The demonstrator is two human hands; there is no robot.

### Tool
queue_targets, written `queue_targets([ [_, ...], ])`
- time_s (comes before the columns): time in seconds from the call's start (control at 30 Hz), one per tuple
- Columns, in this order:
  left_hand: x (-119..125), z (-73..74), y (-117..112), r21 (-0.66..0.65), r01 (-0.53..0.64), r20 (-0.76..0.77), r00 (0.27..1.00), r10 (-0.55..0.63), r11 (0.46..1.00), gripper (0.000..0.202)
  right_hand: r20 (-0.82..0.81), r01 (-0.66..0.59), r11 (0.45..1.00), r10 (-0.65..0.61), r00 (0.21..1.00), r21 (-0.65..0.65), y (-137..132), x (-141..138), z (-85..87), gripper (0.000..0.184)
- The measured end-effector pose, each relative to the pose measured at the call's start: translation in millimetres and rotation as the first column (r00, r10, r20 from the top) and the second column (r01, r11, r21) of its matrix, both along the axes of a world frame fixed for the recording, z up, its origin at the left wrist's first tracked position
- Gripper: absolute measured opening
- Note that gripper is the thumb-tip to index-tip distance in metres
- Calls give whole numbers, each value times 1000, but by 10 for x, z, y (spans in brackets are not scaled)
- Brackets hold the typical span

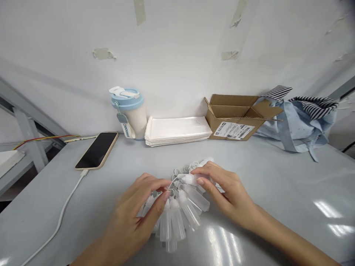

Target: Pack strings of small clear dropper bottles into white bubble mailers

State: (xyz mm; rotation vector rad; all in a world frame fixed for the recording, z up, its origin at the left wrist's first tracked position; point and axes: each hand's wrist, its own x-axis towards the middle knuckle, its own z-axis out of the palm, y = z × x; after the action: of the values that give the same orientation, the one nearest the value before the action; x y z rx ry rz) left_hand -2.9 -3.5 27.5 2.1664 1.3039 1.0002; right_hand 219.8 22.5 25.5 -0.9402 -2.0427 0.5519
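A fan of small translucent plastic bottles [174, 220] with white caps and thin loops lies on the grey table [266, 173], spread out in a ring. My right hand [230, 188] pinches one capped bottle [189, 179] between thumb and fingers, just above the bunch. From its narrow tip a thin white cord [173, 181] curves toward my left hand [138, 210], whose thumb and index finger are closed on the cord's end. My left hand hides some bottles on that side. The palm of my right hand partly covers the held bottle's body.
Along the wall stand a cup with a blue lid [135, 120], a stack of white envelopes [179, 129], an open cardboard box [234, 131] and a light blue cloth bag [295, 129]. On the left lies a phone [97, 151] with a white charging cable [62, 218].
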Motion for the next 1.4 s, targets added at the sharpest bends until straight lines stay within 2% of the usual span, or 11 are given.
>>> queue_targets([
  [0.13,15,6,25,2,-11,11,1000,11,1000,13,2,-5,1000,5,1000,28,-10,1,30,18],
  [0.27,40,39,57,37,23,39,999,-24,999,14,-6,-61,997,62,998,39,-33,-15,55,17],
  [0.6,20,88,35,24,60,51,997,-61,998,14,2,-125,992,125,992,29,-73,-27,19,19],
  [1.4,31,83,26,29,68,64,996,-69,997,13,-10,-106,994,106,994,15,-109,-51,9,20],
])
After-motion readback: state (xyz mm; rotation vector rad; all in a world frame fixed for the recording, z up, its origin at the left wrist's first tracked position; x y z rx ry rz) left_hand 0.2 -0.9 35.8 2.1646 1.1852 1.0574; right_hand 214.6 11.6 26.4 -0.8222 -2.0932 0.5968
